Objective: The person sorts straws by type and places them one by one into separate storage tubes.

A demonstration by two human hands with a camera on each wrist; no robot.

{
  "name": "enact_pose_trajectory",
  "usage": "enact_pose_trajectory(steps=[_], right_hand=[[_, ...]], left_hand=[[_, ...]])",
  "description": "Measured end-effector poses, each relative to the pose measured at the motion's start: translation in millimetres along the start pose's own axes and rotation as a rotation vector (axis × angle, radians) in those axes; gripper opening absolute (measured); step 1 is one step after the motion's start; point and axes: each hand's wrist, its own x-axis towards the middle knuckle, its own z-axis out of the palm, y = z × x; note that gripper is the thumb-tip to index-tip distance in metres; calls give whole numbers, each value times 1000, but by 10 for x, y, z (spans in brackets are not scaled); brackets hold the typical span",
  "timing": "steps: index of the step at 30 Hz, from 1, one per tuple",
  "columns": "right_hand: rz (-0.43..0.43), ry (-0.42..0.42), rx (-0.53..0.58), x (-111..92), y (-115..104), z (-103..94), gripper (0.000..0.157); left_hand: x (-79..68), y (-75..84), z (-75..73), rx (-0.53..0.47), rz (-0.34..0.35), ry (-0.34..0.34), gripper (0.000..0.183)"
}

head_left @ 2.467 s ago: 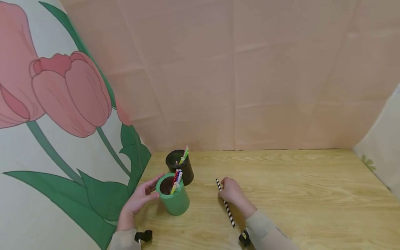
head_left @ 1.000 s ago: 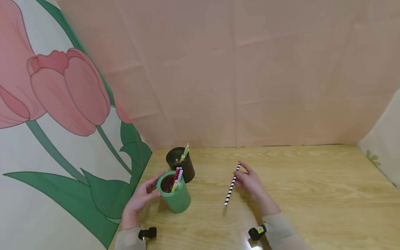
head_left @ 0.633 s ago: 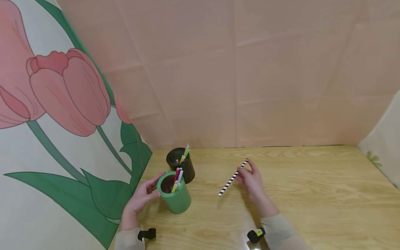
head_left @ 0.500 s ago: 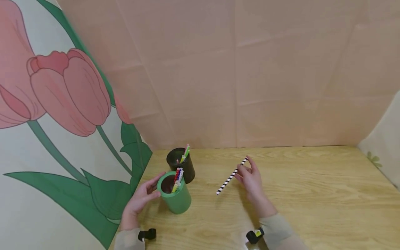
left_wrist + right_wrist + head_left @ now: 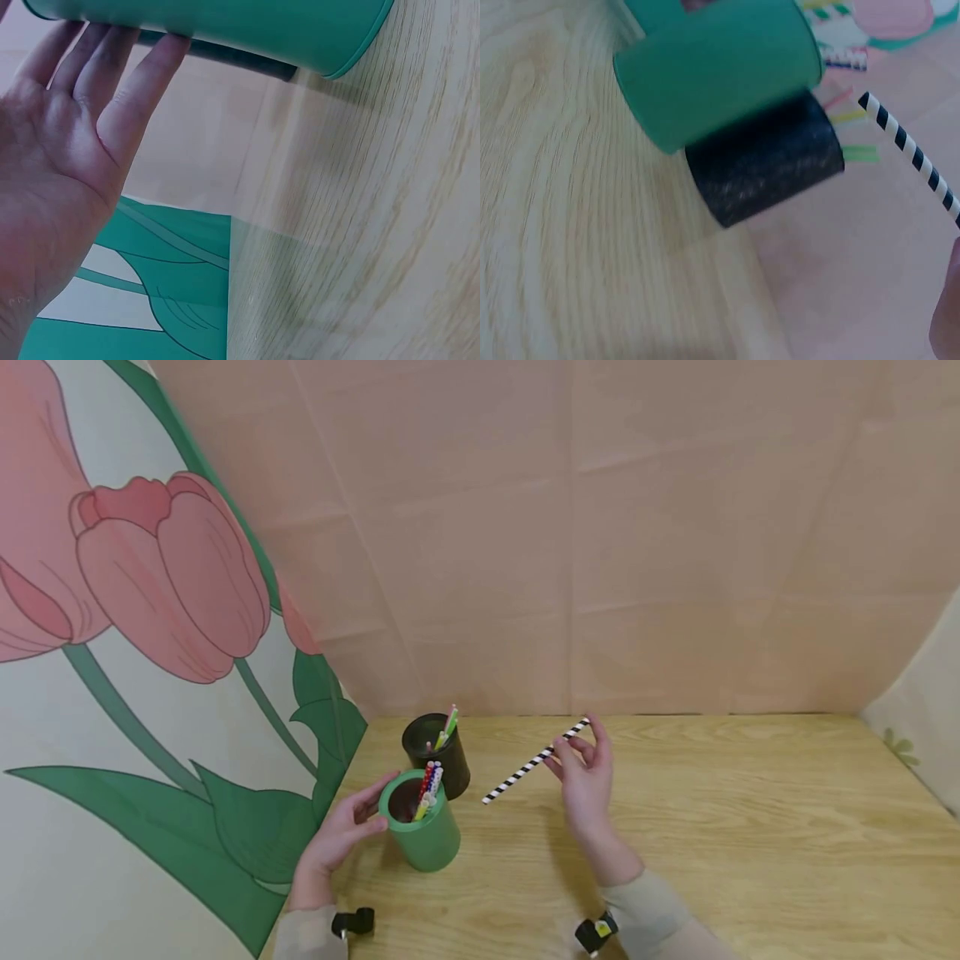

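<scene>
In the head view a green cup (image 5: 427, 843) stands at the left of the table, with several patterned straws (image 5: 429, 789) sticking out of it. My left hand (image 5: 341, 839) holds its left side, thumb near the front of the rim and fingers reaching round the back; the left wrist view shows the fingertips against the wall. Right of the cup, my right hand (image 5: 588, 781) pinches a black-and-white striped straw (image 5: 521, 772) between thumb and fingers. The straw slants, its free lower end pointing left. The right wrist view shows that free end beyond the cups.
A black cup (image 5: 456, 772) stands right behind the green one, holding a few coloured straws (image 5: 447, 729). The wooden table (image 5: 750, 827) meets a pinkish sheet (image 5: 675, 568) at the back. A tulip-patterned wall (image 5: 187, 585) rises close on the left.
My right hand has lifted the striped straw off the table, turned it to slant the other way, and carried it leftward towards the cups. My left hand stays at the green cup.
</scene>
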Motion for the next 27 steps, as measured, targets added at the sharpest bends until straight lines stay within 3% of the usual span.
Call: enact_pose_trajectory(steps=[14, 27], right_hand=[[-269, -170, 146, -258, -122, 546, 65], [-387, -251, 126, -360, -115, 803, 59]], left_hand=[[10, 9, 12, 10, -19, 9, 68], [4, 2, 14, 15, 6, 1, 67]])
